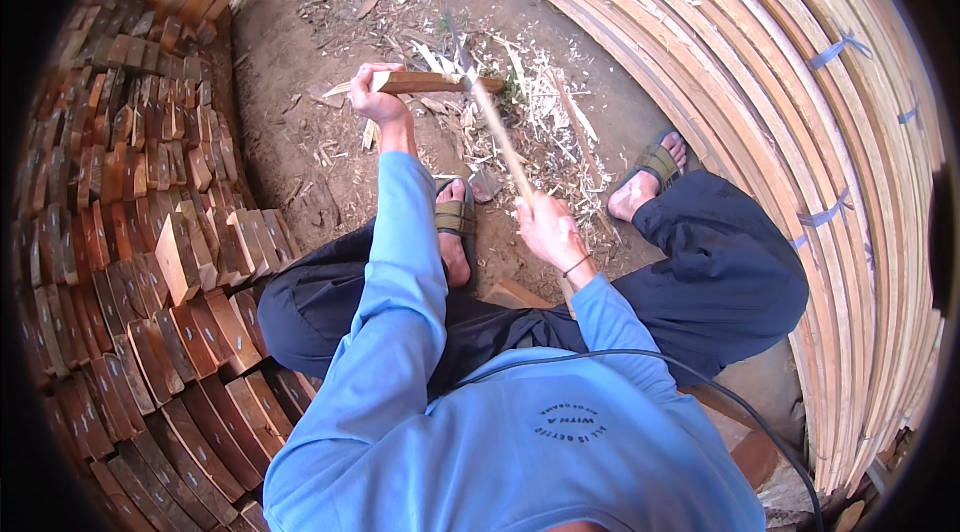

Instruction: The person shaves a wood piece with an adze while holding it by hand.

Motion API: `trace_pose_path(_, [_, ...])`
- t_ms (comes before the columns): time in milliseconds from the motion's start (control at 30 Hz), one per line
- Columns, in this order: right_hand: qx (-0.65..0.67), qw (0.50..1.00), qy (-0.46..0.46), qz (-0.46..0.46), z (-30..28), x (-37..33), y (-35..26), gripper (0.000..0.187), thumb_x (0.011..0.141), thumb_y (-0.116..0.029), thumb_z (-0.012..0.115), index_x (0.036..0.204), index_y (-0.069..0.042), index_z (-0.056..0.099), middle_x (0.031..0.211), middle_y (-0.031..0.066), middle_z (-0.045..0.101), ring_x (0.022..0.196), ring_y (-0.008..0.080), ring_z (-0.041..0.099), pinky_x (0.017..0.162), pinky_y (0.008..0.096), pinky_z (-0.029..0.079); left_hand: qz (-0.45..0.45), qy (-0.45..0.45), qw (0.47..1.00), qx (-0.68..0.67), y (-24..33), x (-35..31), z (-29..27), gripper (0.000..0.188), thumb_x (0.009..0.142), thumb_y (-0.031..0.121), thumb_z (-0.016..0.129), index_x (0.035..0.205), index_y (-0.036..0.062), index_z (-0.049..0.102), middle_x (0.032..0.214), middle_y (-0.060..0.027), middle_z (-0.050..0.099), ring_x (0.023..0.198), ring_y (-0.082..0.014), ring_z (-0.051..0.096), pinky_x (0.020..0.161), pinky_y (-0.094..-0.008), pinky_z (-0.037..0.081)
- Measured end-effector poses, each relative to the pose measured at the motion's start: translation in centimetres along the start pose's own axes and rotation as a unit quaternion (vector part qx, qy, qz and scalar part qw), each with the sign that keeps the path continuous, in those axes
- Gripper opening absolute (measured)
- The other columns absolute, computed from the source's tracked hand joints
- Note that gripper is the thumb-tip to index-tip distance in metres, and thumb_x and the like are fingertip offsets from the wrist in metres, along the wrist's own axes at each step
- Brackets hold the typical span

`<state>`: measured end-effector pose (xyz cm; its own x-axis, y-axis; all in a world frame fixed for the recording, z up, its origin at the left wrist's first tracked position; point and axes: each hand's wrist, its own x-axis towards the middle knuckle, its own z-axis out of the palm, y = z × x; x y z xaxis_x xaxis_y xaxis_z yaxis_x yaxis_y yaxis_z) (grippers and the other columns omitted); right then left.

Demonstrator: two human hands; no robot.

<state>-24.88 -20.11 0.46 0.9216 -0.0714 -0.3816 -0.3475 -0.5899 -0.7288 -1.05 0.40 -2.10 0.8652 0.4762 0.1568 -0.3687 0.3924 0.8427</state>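
Note:
My left hand (380, 100) is closed round the near end of a short, reddish-brown piece of wood (425, 82), held out above the ground. My right hand (548, 230) grips the long pale wooden handle of a chopping knife (500, 137). Its narrow dark blade is blurred and meets the far end of the wood, where pale splinters stick up. The handle runs back past my right wrist, which wears a thin dark band. Below the wood, pale shavings (550, 112) are scattered over the dirt.
Stacked short wood blocks (150, 262) rise along the left. Long bundled wooden strips (720, 62), tied with blue bands, curve along the right. My sandalled feet (455, 232) stand on the dirt floor (285, 147). A black cable (740, 400) crosses my shirt.

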Motion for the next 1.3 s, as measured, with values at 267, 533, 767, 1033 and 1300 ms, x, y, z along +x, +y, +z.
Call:
trace_pose_path(267, [-0.036,0.998,-0.047,0.006,-0.8,0.0,-1.0,0.029,0.095,-0.023,0.053,0.087,0.006,0.056,0.068,0.0266,0.059,0.070,0.0451,0.062,0.064,0.0520,0.048,-0.012,0.003,1.000,-0.009,0.1,-0.2,0.0,0.031,0.086,0.022,0.038,0.067,0.0025,0.053,0.065,-0.0138,0.059,0.066,-0.0258,0.060,0.072,-0.0375,0.049])
trace_pose_path(533, [-0.021,0.997,-0.069,-0.013,-1.5,-0.4,-1.4,0.032,0.095,-0.023,0.052,0.081,0.006,0.055,0.068,0.0295,0.058,0.072,0.0457,0.062,0.064,0.0523,0.047,-0.011,0.005,1.000,-0.004,0.1,-0.2,0.0,0.031,0.086,0.022,0.038,0.067,0.0033,0.053,0.065,-0.0143,0.059,0.068,-0.0263,0.060,0.074,-0.0386,0.049])
trace_pose_path(767, [-0.018,0.999,-0.035,-0.019,-1.9,0.4,-0.7,0.036,0.096,-0.027,0.052,0.088,0.007,0.059,0.072,0.0291,0.061,0.074,0.0460,0.063,0.068,0.0515,0.049,-0.011,-0.006,0.999,0.031,0.2,-0.1,-0.3,0.029,0.083,0.025,0.038,0.069,0.0036,0.052,0.064,-0.0154,0.056,0.067,-0.0295,0.059,0.074,-0.0434,0.049])
trace_pose_path(1033, [0.059,0.998,0.008,0.000,-2.3,0.9,-1.1,0.040,0.099,-0.030,0.046,0.086,0.006,0.058,0.075,0.0298,0.061,0.076,0.0467,0.062,0.068,0.0525,0.048,-0.007,-0.002,1.000,0.026,0.2,-0.2,-0.3,0.028,0.083,0.024,0.038,0.068,0.0041,0.052,0.065,-0.0143,0.057,0.068,-0.0286,0.060,0.073,-0.0425,0.050])
trace_pose_path(1300, [0.028,0.996,0.060,-0.054,-2.5,0.7,-1.5,0.040,0.098,-0.032,0.048,0.087,0.006,0.058,0.070,0.0271,0.059,0.069,0.0439,0.062,0.063,0.0509,0.047,-0.004,-0.008,1.000,-0.002,0.2,-0.3,-0.5,0.031,0.087,0.022,0.037,0.066,0.0041,0.052,0.065,-0.0138,0.057,0.067,-0.0273,0.060,0.072,-0.0409,0.050])
